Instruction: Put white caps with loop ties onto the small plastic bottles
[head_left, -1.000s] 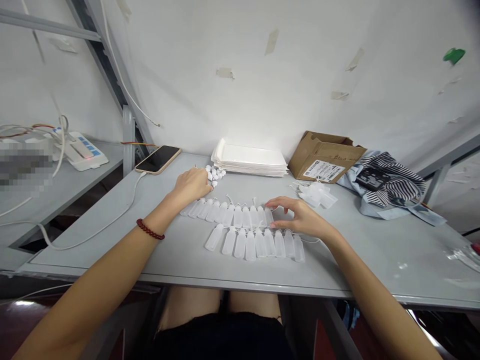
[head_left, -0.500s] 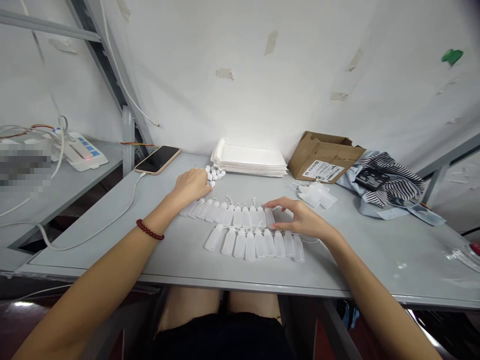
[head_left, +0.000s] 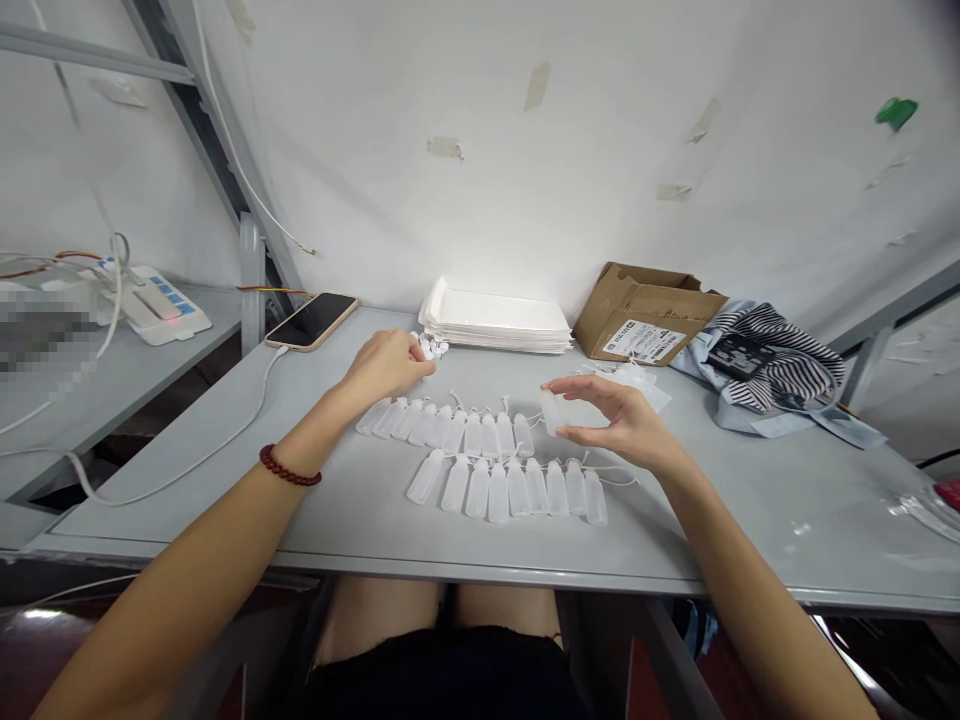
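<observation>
My right hand (head_left: 611, 418) pinches a small translucent plastic bottle (head_left: 553, 412) between thumb and fingers, lifted a little off the table. Two curved rows of similar bottles with thin white strings at their necks lie before me: an upper row of bottles (head_left: 454, 432) and a lower row of bottles (head_left: 517, 489). At the left end of the upper row, my left hand (head_left: 388, 362) has its fingers closed beside a pile of small white caps (head_left: 433, 347). Whatever its fingertips hold is hidden from view.
Behind the rows lies a stack of white padded envelopes (head_left: 499, 318). A phone (head_left: 313, 321) on a cable is at left. To the right are loose clear pieces (head_left: 645, 380), a cardboard box (head_left: 641, 310) and striped cloth (head_left: 780, 365).
My right hand has lifted one bottle from the right end of the upper row and moved slightly right with it. My left hand has shifted slightly right over the white caps.
</observation>
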